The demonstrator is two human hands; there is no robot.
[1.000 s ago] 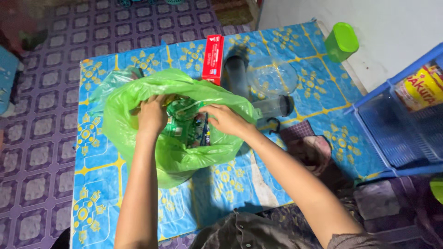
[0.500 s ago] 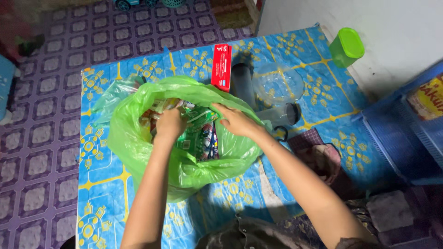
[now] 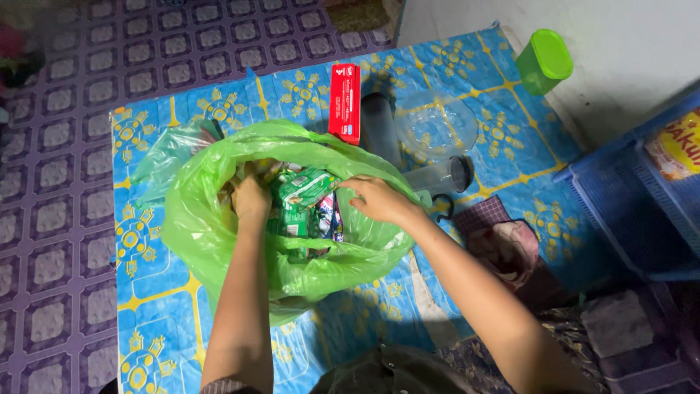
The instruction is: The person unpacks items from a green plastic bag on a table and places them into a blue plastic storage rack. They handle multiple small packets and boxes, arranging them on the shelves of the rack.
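A large green plastic bag [image 3: 211, 226] lies open on a blue patterned mat [image 3: 146, 292]. Inside it sit several small packets, the top one green [image 3: 305, 188]. My left hand [image 3: 250, 197] reaches into the bag on its left side, fingers curled among the packets; whether it grips one I cannot tell. My right hand [image 3: 379, 198] rests at the bag's right rim, fingers bent on the plastic beside the packets.
A red flat box [image 3: 345, 102] lies just beyond the bag. Clear plastic containers [image 3: 437, 128] and a dark-lidded jar [image 3: 445, 175] lie to the right. A green lidded tub [image 3: 545, 62] stands by the wall. A blue crate [image 3: 642, 211] is at far right; cloth [image 3: 503, 244] lies near my right arm.
Both hands have shifted slightly inside the bag's mouth, and a green packet now shows on top between them. The view has moved a little.
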